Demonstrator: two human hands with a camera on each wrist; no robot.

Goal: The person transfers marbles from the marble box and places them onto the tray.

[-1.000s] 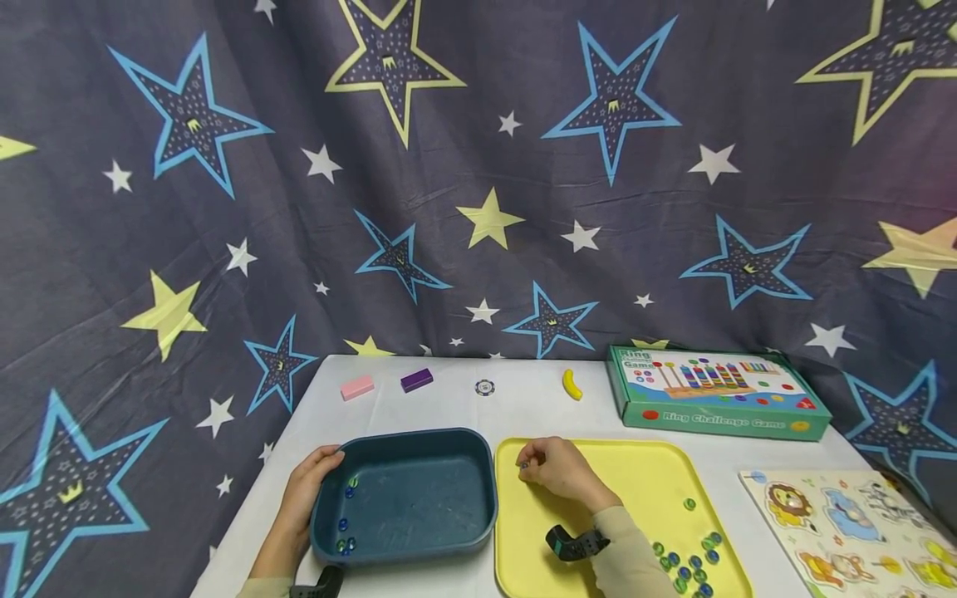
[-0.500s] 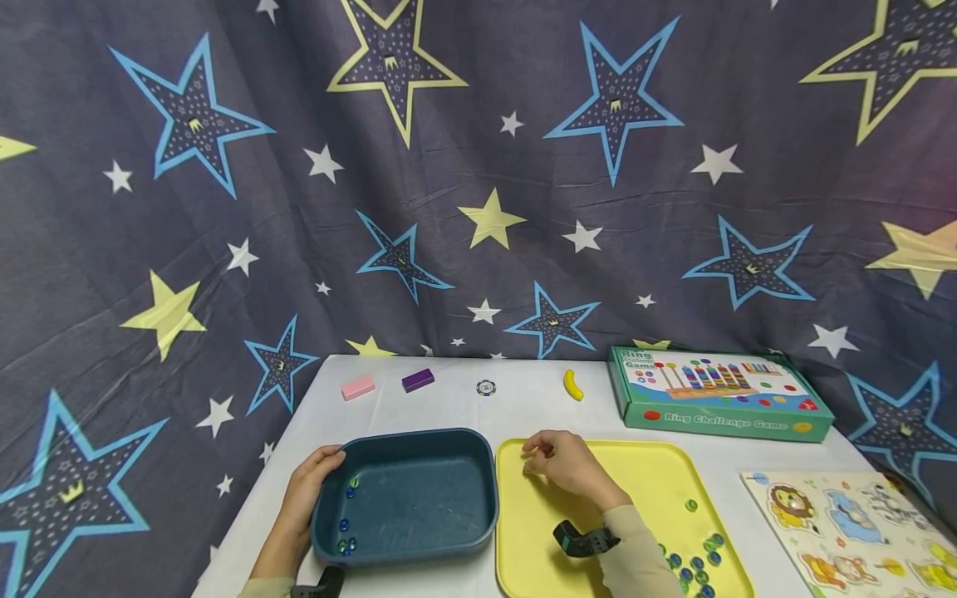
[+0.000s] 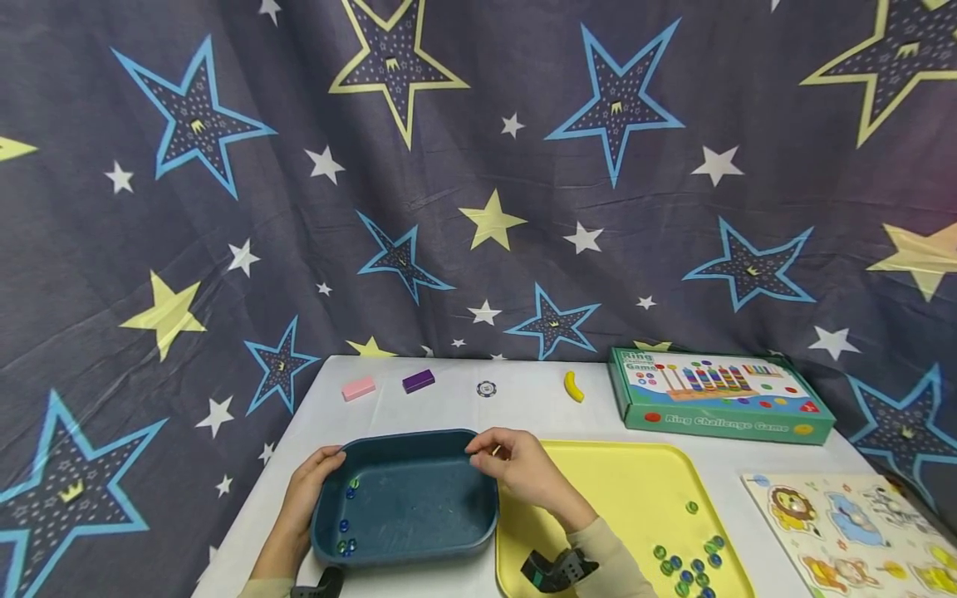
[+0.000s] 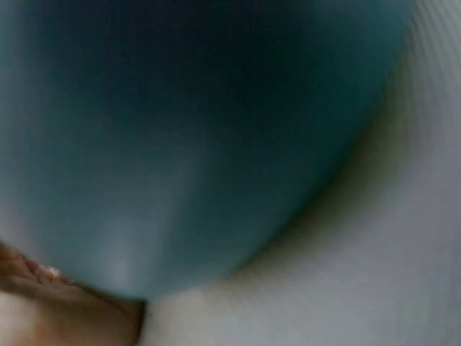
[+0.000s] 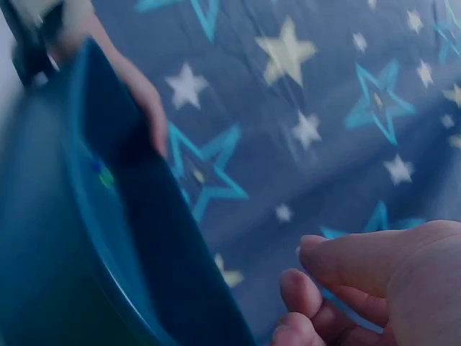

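Observation:
My left hand grips the left end of a dark blue plastic bin by its rim. Several green and blue marbles lie inside, along the bin's left side. Over the bin's right rim is my right hand, thumb and fingers pinched around a marble that they almost wholly hide. In the right wrist view, the fingertips come together beside the bin wall. Below them sits a yellow tray, with several more marbles at its right side. The left wrist view is blurred and filled by the bin.
Along the back of the white table lie a pink block, a purple block, a poker chip and a toy banana. A green game box and an animal puzzle board stand on the right.
My right hand has lifted from the tray's left part and moved left to the bin's right rim. A marble showed at its fingertips a second ago. The left hand has stayed put.

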